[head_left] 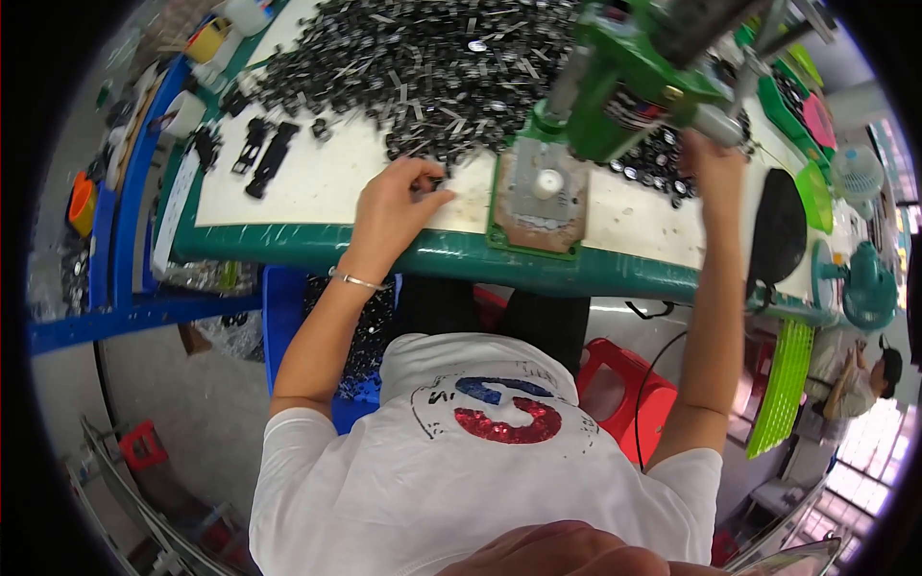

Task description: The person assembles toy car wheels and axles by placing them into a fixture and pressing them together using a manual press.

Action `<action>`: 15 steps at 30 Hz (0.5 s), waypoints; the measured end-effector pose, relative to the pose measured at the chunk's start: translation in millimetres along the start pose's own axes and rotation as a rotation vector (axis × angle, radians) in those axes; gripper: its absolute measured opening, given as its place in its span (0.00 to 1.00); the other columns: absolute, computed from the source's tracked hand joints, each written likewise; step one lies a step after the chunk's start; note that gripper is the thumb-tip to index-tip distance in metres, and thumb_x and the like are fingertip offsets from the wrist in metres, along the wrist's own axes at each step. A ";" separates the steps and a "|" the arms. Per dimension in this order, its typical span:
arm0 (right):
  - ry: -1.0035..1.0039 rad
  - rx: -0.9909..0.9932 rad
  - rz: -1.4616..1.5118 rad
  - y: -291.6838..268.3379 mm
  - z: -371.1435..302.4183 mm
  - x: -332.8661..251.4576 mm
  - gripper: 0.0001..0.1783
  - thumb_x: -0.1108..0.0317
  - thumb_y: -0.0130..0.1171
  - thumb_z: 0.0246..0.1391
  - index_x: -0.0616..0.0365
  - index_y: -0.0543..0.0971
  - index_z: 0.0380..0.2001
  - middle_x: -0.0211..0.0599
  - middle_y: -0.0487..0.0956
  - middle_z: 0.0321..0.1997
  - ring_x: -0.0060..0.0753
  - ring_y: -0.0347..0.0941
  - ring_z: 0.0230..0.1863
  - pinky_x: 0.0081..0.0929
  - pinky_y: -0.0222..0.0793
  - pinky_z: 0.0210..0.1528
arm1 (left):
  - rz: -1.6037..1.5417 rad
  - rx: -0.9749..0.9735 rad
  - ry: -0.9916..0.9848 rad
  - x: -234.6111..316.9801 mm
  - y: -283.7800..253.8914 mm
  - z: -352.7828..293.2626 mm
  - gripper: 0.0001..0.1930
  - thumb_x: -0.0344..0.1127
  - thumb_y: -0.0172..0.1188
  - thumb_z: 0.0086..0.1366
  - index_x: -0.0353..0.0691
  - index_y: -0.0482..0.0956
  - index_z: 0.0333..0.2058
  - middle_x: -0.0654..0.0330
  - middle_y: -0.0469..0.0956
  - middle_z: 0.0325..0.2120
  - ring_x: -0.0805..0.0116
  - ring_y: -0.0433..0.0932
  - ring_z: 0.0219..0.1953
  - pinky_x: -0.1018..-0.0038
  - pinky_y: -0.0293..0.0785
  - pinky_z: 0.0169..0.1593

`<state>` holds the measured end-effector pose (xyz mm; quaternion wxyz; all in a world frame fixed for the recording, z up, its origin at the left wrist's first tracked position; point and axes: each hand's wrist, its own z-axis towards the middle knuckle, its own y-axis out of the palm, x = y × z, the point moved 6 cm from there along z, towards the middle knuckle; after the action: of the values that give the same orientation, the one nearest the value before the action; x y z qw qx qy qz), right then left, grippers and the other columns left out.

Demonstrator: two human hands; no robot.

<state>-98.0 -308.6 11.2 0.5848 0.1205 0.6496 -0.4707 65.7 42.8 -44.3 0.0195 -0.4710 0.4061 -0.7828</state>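
At the near edge of a heap of small black wheels and thin metal pins (432, 96), my left hand (392, 204) is bent, its thumb and forefinger apart. Dark parts lie right by those fingertips. Beside it stands a green bench press (615, 96), with a round white piece (548, 183) on its base plate (523, 168). My right hand (715, 168) is raised right of the press, just below the grey lever grip (717, 125). Its fingers are smeared, and whether they touch the grip is unclear. Loose black wheels (658, 158) are spread left of this hand.
Black toy-car chassis pieces (272, 158) lie on the left of the white tabletop (322, 197). A blue bin (280, 307) holding small black parts stands below the table's green edge. A black oval pad (778, 230) and teal fan (869, 285) are at right; a red stool (624, 384) stands below.
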 end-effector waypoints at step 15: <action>-0.549 -0.044 -0.599 82.2 -53.1 -2.4 0.11 0.63 0.62 0.50 0.49 0.79 0.38 0.33 0.75 0.35 0.40 0.74 0.32 0.36 0.69 0.32 | -0.428 0.022 -0.210 -6.8 -11.8 4.7 0.12 0.30 0.66 0.54 0.38 0.83 0.39 0.67 0.79 0.29 0.82 0.70 0.28 0.84 0.67 0.34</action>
<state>-73.5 -224.3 -32.1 0.5759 -0.2168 0.4854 -0.6210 77.2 50.6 -40.3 -0.0998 -0.6249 0.2843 -0.7202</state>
